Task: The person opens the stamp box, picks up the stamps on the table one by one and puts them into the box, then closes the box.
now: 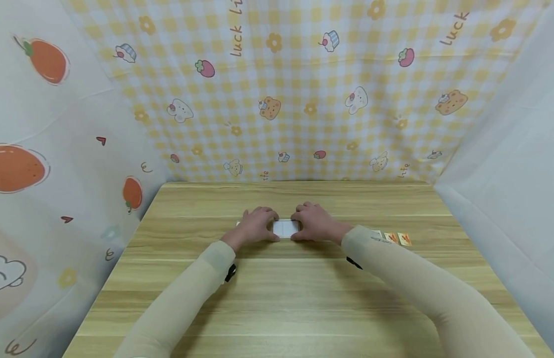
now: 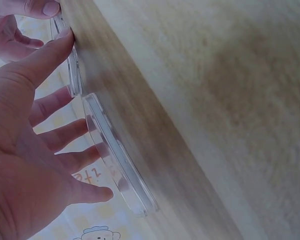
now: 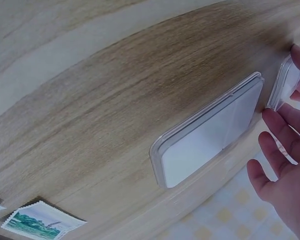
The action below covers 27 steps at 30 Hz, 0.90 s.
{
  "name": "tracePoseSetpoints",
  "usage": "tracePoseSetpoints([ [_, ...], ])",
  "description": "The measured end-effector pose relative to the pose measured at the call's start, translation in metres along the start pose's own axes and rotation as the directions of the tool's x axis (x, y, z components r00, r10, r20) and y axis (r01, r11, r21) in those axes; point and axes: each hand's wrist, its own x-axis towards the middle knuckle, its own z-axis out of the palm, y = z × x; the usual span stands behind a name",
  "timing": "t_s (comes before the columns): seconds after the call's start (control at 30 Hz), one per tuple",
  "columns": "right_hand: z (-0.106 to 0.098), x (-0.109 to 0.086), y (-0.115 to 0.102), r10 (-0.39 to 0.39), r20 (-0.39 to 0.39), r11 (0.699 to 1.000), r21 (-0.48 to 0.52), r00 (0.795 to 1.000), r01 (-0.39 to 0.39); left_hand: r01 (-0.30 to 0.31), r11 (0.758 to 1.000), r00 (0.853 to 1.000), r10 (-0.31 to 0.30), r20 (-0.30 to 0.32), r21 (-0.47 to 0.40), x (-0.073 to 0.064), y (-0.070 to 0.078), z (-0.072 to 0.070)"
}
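Observation:
A clear flat plastic case point(image 1: 286, 228) with a white inside lies on the table between my hands. My left hand point(image 1: 257, 226) pinches its left end between thumb and index finger, the other fingers spread out. At the opposite end, my right hand point(image 1: 316, 223) pinches the case with thumb and index finger in the same way. A second clear case point(image 2: 117, 155) sits beneath my left hand's other fingers. To the right of the middle case, a third clear case point(image 3: 210, 135) lies beside my right hand, mostly hidden by it in the head view.
Small stamps with orange pictures point(image 1: 398, 239) lie in a row on the right, past my right forearm. A stamp with a green landscape point(image 3: 37, 222) is nearest the third case. The wood-grain table point(image 1: 281, 298) ends at a patterned yellow-checked curtain point(image 1: 295, 99).

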Motion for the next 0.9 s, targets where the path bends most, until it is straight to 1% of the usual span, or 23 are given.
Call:
tracePoseSetpoints([
  [0.2,-0.001,0.001,0.001,-0.016,0.005,1.000,-0.014,1.000,0.016,-0.003,1.000,1.000,0.003,0.002,0.006,0.000,-0.001,0.001],
  [0.4,-0.001,0.002,0.001,-0.017,0.013,0.999,-0.038,1.000,0.017,-0.007,1.000,1.000,0.007,0.009,0.020,0.000,-0.002,0.001],
  [0.53,-0.003,0.002,0.000,-0.026,0.006,0.999,-0.032,1.000,0.026,-0.006,1.000,1.000,0.006,0.010,0.020,0.000,-0.003,0.001],
  [0.73,-0.010,0.001,0.001,-0.053,-0.021,0.998,-0.027,0.998,0.053,-0.008,1.000,1.000,0.008,0.007,0.005,-0.001,-0.003,0.001],
  [0.9,-0.018,-0.001,0.004,-0.074,-0.035,0.995,-0.063,0.997,0.072,-0.005,1.000,1.000,0.005,0.017,0.015,-0.002,-0.003,-0.001],
])
